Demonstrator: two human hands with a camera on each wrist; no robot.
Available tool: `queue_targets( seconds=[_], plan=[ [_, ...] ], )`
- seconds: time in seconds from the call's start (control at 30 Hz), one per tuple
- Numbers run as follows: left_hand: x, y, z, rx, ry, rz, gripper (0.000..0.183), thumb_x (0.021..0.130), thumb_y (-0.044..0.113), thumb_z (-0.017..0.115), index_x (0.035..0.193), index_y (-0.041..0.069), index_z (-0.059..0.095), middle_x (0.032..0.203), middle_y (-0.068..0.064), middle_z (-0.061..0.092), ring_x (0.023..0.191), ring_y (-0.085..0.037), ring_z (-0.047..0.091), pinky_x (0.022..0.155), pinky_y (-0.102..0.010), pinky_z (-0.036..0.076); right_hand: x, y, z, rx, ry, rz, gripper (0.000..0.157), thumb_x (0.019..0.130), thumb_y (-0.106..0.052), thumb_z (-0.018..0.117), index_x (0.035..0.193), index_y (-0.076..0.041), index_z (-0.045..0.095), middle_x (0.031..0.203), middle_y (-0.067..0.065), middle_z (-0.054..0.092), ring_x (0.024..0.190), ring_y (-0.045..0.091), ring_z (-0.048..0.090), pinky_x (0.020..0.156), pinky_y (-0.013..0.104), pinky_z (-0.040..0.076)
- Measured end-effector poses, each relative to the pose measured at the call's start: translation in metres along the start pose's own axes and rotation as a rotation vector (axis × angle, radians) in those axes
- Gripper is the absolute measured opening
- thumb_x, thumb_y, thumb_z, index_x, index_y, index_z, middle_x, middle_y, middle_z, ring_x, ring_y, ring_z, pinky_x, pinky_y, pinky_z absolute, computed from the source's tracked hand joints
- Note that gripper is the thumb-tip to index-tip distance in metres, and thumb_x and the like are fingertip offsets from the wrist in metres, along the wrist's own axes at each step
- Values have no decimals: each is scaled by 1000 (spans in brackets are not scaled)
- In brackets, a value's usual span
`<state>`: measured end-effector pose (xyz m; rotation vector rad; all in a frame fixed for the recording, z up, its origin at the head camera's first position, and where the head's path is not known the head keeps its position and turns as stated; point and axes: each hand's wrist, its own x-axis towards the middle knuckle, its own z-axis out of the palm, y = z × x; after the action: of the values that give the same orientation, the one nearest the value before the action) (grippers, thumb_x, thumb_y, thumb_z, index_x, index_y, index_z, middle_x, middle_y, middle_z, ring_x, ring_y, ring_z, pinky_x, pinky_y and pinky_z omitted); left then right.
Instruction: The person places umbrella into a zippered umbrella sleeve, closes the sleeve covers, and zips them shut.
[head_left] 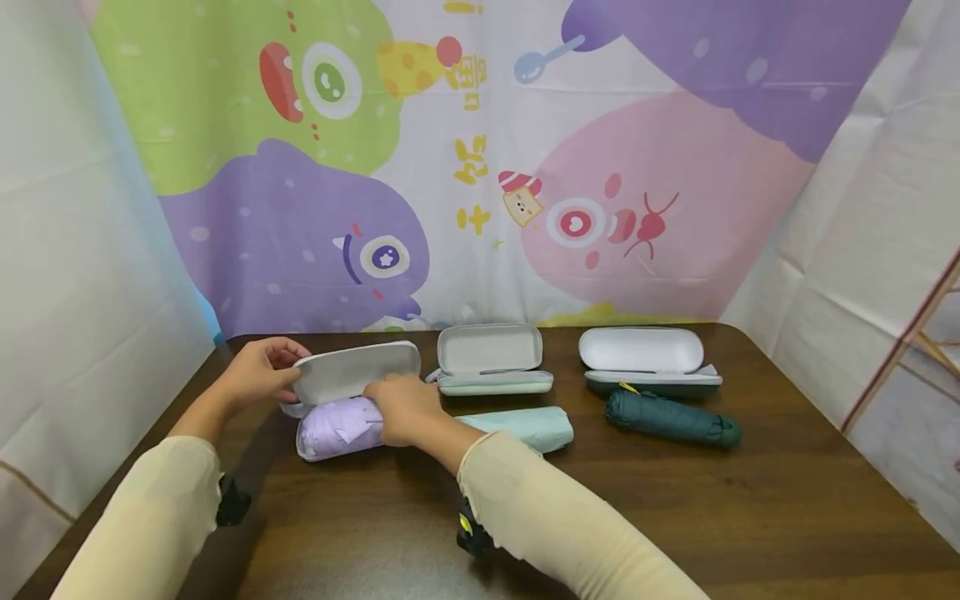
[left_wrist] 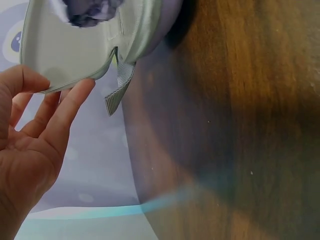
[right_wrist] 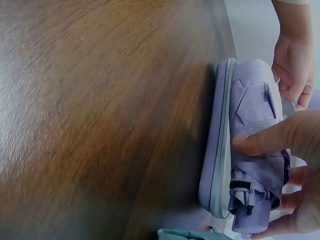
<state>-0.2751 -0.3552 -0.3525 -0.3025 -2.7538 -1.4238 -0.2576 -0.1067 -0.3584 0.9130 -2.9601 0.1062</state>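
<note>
A lilac folding umbrella point(head_left: 341, 427) lies along the bottom half of an open lilac zip case point(right_wrist: 216, 145) at the left of the table. My right hand point(head_left: 408, 408) grips the umbrella near its handle end, thumb across the cloth and fingers on the far side in the right wrist view. At the raised grey-lined lid point(head_left: 337, 379), my left hand point(head_left: 264, 371) pinches the left end of the rim between thumb and fingers. A ribbed grey strap point(left_wrist: 120, 87) hangs from the case beside that hand. The right hand covers the case's right end in the head view.
A mint umbrella point(head_left: 536, 427) lies before an open mint case point(head_left: 495, 386), just right of my right hand. Further right, a dark green umbrella point(head_left: 671, 417) lies before another open case point(head_left: 652, 380). A printed cloth point(head_left: 480, 275) hangs behind the brown table point(head_left: 600, 517).
</note>
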Motion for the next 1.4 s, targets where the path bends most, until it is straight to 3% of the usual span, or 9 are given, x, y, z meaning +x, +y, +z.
queue_targets(
  seconds=[0.23,0.47,0.67,0.93,1.13,1.4],
  plan=[
    [-3,2,3,-37,-39,2,27,86,-8,58,112,-15,53,96,-23,63,79,-25,65,61,-40,59,1,-2,6,8,-18,3,45,72,-27,83,114,-33,68,109,-7,65,102,20,61,71,43,52],
    [-3,1,6,-50,-37,-38,27,86,-6,58,111,-14,53,97,-23,61,80,-25,65,63,-41,59,1,-4,8,12,-47,9,44,72,-26,82,113,-32,67,109,-9,66,101,17,61,69,42,52],
    [-3,0,7,-68,-45,-69,27,85,-5,58,111,-12,53,98,-22,61,80,-26,65,64,-42,59,3,0,7,53,-51,-41,54,68,-29,88,118,-31,66,108,-8,65,100,16,61,69,36,53],
    [-2,0,7,-64,-52,-65,27,85,-5,59,111,-12,54,98,-22,61,81,-26,65,64,-43,59,3,7,6,17,-39,-61,60,67,-42,87,123,-36,65,110,-7,64,104,18,60,72,35,52],
    [-1,0,7,-70,-53,-58,26,85,-6,58,110,-12,54,97,-21,62,81,-26,64,63,-43,59,1,7,6,6,-40,-48,52,72,-35,84,121,-36,67,111,-7,64,104,19,60,69,37,53],
    [0,-2,5,-71,-57,-63,27,84,-6,58,110,-12,54,97,-21,61,80,-26,64,63,-42,59,0,-2,12,-31,-4,-22,49,71,-28,83,117,-37,68,106,-7,63,97,19,59,68,36,51]
  ],
)
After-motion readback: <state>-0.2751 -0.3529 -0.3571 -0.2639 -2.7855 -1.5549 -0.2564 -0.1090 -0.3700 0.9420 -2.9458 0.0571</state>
